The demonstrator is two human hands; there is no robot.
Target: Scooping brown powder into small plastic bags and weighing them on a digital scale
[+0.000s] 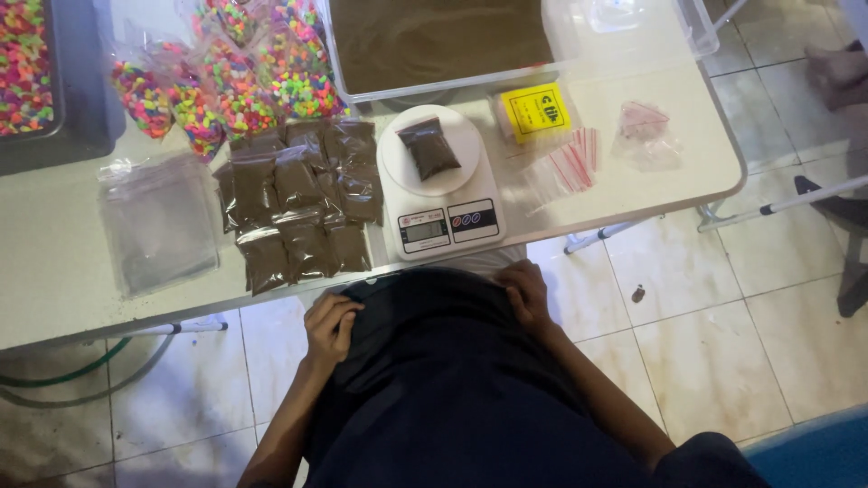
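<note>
Head view: dark cloth (434, 361) at the lap is gripped by the left hand (331, 327) and right hand (527, 294), fingers curled and pinching its upper edge, just below the white table (54, 271) where a kitchen scale (438, 185) bears a small brown packet (429, 148) beside stacked brown packets (298, 208).

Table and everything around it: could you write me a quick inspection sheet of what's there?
Surface: white folding table, partly covered.
Job's things: white kitchen scale with one small bag of brown powder on its plate; filled brown bags stacked beside it; clear tub of brown powder behind.
Clutter: bags of coloured beads, empty clear bags, yellow packet, red-striped zip bags.
Hands: left hand and right hand both at the dark shirt, off the table.
Cables: green hose on the floor.
Surroundings: tiled floor.
</note>
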